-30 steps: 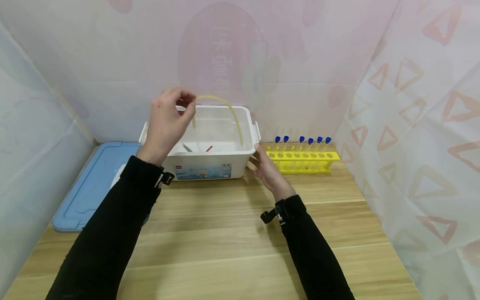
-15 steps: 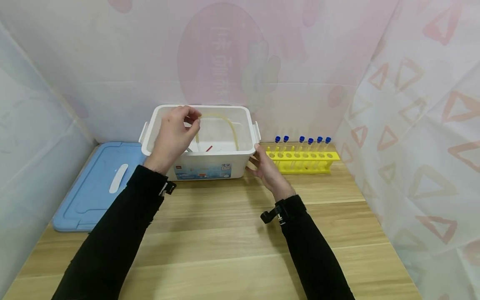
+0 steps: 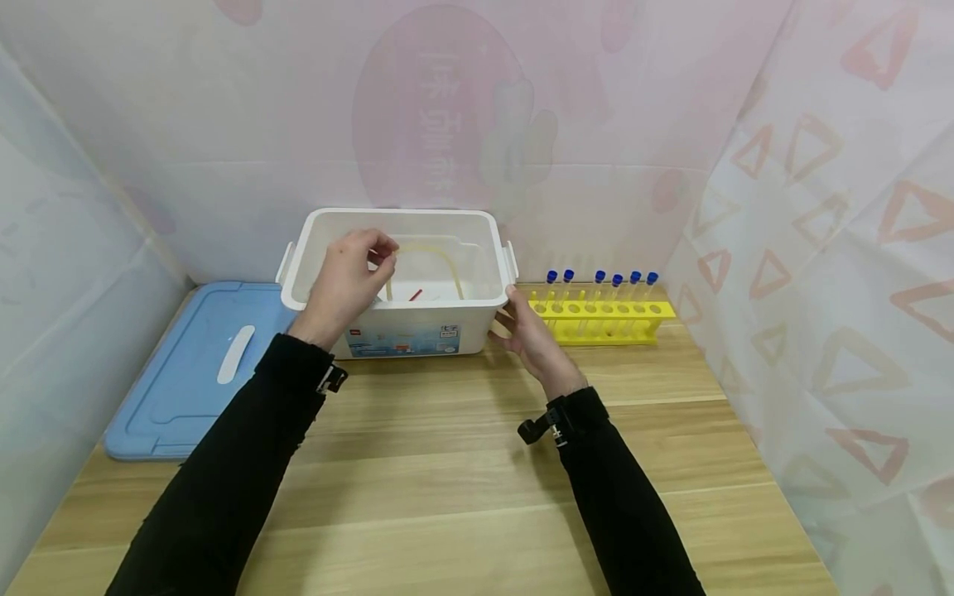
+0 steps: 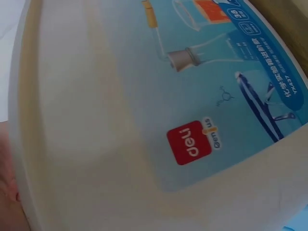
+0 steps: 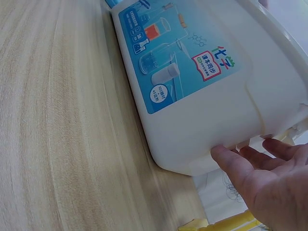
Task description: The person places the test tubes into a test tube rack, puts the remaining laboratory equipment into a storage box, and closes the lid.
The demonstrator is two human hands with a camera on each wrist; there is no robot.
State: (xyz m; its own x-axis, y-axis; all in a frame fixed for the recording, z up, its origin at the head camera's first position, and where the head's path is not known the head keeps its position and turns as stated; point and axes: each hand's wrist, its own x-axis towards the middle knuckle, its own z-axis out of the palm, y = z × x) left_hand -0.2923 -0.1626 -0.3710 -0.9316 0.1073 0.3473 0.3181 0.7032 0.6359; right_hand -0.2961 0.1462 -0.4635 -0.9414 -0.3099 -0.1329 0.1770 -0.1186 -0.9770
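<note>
A white plastic box [image 3: 477,324] with a blue chemistry label stands against the back wall in the head view. Over its opening, my left hand [image 3: 344,280] pinches a thin yellowish tube [image 3: 447,263] between thumb and fingers; the tube arches down inside the box. Only a sliver of that hand [image 4: 7,187] shows past the rim in the left wrist view. My right hand [image 3: 532,341] rests against the box's front right corner, fingers lightly bent. In the right wrist view the thumb [image 5: 231,161] touches the box wall [image 5: 207,120]. A small red item [image 3: 416,295] lies in the box.
A blue lid [image 3: 171,389] with a white handle lies left of the box. To the right, a yellow rack [image 3: 611,311] holds several test tubes with blue caps [image 3: 599,276]. Wooden tabletop [image 3: 417,480] spreads in front; patterned cloth walls [image 3: 596,99] enclose it.
My left hand has come down and slightly right, lowering the tube from above the rim into the box. The right hand has stayed at the box corner.
</note>
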